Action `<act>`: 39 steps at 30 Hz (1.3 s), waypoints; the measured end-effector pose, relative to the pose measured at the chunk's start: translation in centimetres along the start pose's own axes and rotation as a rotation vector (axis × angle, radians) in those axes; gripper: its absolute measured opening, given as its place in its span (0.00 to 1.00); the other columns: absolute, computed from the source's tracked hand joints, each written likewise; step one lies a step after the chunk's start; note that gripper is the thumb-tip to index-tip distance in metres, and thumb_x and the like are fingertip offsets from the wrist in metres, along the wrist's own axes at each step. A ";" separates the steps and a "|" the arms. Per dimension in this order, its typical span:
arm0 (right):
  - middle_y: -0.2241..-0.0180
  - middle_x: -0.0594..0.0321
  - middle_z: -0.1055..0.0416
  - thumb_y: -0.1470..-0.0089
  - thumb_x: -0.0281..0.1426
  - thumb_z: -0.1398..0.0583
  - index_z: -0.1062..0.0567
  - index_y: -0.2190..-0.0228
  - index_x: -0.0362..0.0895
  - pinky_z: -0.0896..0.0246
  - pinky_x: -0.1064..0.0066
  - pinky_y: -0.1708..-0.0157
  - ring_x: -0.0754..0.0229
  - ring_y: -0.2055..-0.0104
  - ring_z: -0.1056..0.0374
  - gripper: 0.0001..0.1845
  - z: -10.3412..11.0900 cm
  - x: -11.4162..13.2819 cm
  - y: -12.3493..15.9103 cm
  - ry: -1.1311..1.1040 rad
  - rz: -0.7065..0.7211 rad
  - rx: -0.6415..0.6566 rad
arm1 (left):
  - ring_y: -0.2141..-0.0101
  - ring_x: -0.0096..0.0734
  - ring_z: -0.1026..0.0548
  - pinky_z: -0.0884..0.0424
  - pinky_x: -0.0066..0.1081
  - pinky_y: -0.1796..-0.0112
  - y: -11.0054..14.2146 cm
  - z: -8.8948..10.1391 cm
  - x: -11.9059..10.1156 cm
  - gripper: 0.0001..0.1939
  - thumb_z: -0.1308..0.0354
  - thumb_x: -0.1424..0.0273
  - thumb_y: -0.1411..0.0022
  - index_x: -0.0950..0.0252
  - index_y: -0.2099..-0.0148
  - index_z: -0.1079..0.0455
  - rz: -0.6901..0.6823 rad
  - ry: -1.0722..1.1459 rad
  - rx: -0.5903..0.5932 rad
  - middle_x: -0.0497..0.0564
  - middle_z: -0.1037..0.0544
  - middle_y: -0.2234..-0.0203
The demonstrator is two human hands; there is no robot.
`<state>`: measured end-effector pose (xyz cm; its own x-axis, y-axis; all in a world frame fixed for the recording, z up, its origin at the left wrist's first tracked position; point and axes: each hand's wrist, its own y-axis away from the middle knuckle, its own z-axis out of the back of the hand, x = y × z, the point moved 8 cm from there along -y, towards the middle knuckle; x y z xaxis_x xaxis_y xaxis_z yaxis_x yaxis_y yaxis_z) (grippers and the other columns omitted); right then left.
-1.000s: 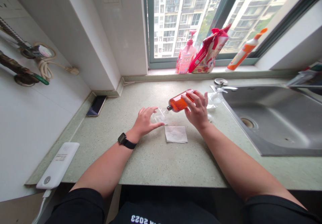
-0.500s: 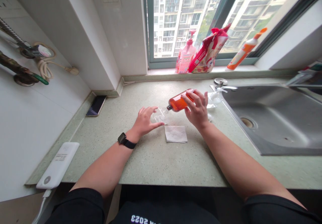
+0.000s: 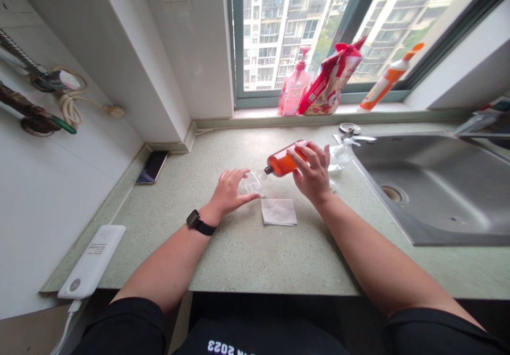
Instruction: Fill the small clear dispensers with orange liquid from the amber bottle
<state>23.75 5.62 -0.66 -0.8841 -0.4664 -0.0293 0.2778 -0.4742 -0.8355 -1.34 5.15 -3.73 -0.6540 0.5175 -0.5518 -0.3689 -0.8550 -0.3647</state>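
Observation:
My right hand (image 3: 313,174) is wrapped round an amber bottle (image 3: 285,161), tipped so that its dark neck points down and left. The neck meets the mouth of a clear plastic bottle (image 3: 255,184) on the counter. Whether liquid is running between them is too fine to see. My left hand (image 3: 231,191), with a black watch above it, grips the clear bottle between thumb and fingers. Just in front of that bottle lies a folded white paper towel (image 3: 279,212). A clear pump top (image 3: 348,145) is partly hidden behind my right hand.
The steel sink (image 3: 438,185) is at the right. A phone (image 3: 152,167) and a white power bank (image 3: 92,262) with a cable lie at the left. On the windowsill stand a pink pump bottle (image 3: 294,92), a red bag (image 3: 332,81) and an orange-and-white bottle (image 3: 384,84).
Both hands and the two bottles hold practically the same position. The amber bottle remains tilted against the clear bottle's mouth.

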 end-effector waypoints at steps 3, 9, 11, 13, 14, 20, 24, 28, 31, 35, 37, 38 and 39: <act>0.35 0.61 0.30 0.38 0.19 0.39 0.47 0.25 0.69 0.59 0.30 0.24 0.41 0.28 0.39 0.51 0.1 0.1 -0.1 -0.010 0.005 -0.007 | 0.43 0.50 0.20 0.44 0.62 0.29 0.0 0.0 0.0 0.40 0.25 0.47 0.41 0.56 0.34 0.33 0.000 -0.003 0.000 0.54 0.18 0.48; 0.37 0.60 0.29 0.37 0.20 0.39 0.46 0.25 0.68 0.57 0.31 0.24 0.42 0.28 0.39 0.50 0.3 0.2 -0.1 0.011 0.017 -0.021 | 0.44 0.50 0.20 0.44 0.63 0.29 0.0 0.0 -0.1 0.40 0.25 0.48 0.40 0.56 0.33 0.33 -0.015 -0.008 -0.004 0.54 0.18 0.48; 0.37 0.60 0.29 0.37 0.20 0.39 0.46 0.25 0.68 0.57 0.31 0.24 0.42 0.28 0.39 0.50 0.3 0.2 -0.1 0.008 0.021 -0.026 | 0.44 0.50 0.20 0.44 0.63 0.29 0.0 0.0 0.0 0.39 0.25 0.47 0.40 0.57 0.34 0.33 -0.013 -0.005 -0.004 0.54 0.18 0.48; 0.36 0.61 0.29 0.37 0.20 0.39 0.47 0.25 0.69 0.58 0.31 0.24 0.42 0.28 0.39 0.50 0.2 0.1 -0.1 0.003 0.017 -0.020 | 0.43 0.50 0.20 0.44 0.63 0.29 0.0 0.0 0.0 0.39 0.26 0.47 0.40 0.56 0.34 0.33 -0.009 -0.002 -0.001 0.54 0.18 0.48; 0.35 0.61 0.30 0.37 0.20 0.39 0.47 0.25 0.70 0.58 0.30 0.24 0.42 0.28 0.39 0.50 0.2 0.0 0.0 0.000 0.012 -0.013 | 0.43 0.50 0.20 0.44 0.63 0.29 0.0 0.0 0.0 0.39 0.26 0.47 0.40 0.56 0.34 0.33 -0.008 -0.002 0.000 0.54 0.18 0.48; 0.34 0.61 0.31 0.39 0.20 0.40 0.47 0.25 0.70 0.58 0.28 0.25 0.40 0.27 0.41 0.51 -0.3 -0.3 0.1 -0.003 -0.016 0.028 | 0.43 0.51 0.20 0.43 0.63 0.29 0.0 0.0 -0.1 0.39 0.26 0.47 0.40 0.56 0.33 0.33 -0.010 -0.011 0.003 0.54 0.18 0.48; 0.34 0.61 0.32 0.39 0.20 0.40 0.48 0.25 0.70 0.58 0.28 0.25 0.39 0.27 0.41 0.51 -0.3 -0.3 0.2 -0.001 -0.022 0.034 | 0.43 0.50 0.20 0.42 0.64 0.29 0.0 0.1 -0.1 0.39 0.26 0.47 0.40 0.55 0.33 0.33 -0.007 -0.020 0.001 0.53 0.18 0.48; 0.34 0.62 0.31 0.38 0.20 0.40 0.48 0.25 0.71 0.58 0.28 0.25 0.40 0.27 0.40 0.51 -0.2 -0.2 0.1 0.001 -0.019 0.029 | 0.44 0.50 0.20 0.43 0.64 0.29 0.0 0.0 0.0 0.39 0.26 0.48 0.40 0.56 0.33 0.33 -0.011 -0.011 -0.002 0.53 0.18 0.48; 0.35 0.61 0.31 0.38 0.20 0.40 0.48 0.25 0.71 0.58 0.29 0.25 0.41 0.28 0.40 0.51 0.0 -0.1 0.0 0.004 -0.003 0.013 | 0.43 0.50 0.20 0.44 0.64 0.29 0.0 -0.1 0.1 0.39 0.26 0.48 0.40 0.56 0.33 0.33 -0.010 -0.001 0.000 0.54 0.18 0.48; 0.35 0.62 0.31 0.39 0.20 0.40 0.48 0.25 0.71 0.59 0.29 0.24 0.41 0.27 0.40 0.52 -0.1 -0.1 0.0 -0.002 -0.001 0.013 | 0.43 0.50 0.20 0.45 0.64 0.29 0.0 -0.1 0.1 0.39 0.26 0.47 0.40 0.55 0.33 0.33 -0.005 0.000 0.002 0.54 0.18 0.48; 0.34 0.62 0.31 0.39 0.20 0.40 0.48 0.25 0.71 0.59 0.29 0.25 0.40 0.27 0.41 0.52 -0.2 -0.2 0.1 -0.004 -0.008 0.019 | 0.43 0.50 0.20 0.44 0.63 0.29 0.0 -0.1 0.1 0.39 0.26 0.47 0.40 0.55 0.33 0.33 -0.004 -0.002 0.002 0.54 0.18 0.48; 0.34 0.62 0.31 0.40 0.20 0.40 0.48 0.25 0.71 0.59 0.28 0.25 0.40 0.27 0.41 0.52 -0.2 -0.3 0.1 -0.003 -0.014 0.025 | 0.43 0.50 0.20 0.44 0.63 0.29 0.0 -0.1 0.1 0.39 0.26 0.47 0.40 0.55 0.33 0.33 -0.003 -0.001 0.002 0.54 0.18 0.48; 0.34 0.62 0.32 0.40 0.19 0.40 0.48 0.25 0.71 0.59 0.28 0.25 0.40 0.27 0.41 0.53 -0.3 -0.3 0.1 -0.001 -0.020 0.032 | 0.43 0.50 0.20 0.44 0.63 0.29 0.0 -0.1 0.1 0.39 0.26 0.47 0.40 0.55 0.33 0.33 -0.002 0.000 0.002 0.54 0.18 0.48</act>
<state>23.94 5.93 -0.93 -0.8891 -0.4576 -0.0123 0.2724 -0.5073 -0.8176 -1.36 5.22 -3.86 -0.6533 0.5190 -0.5512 -0.3716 -0.8542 -0.3637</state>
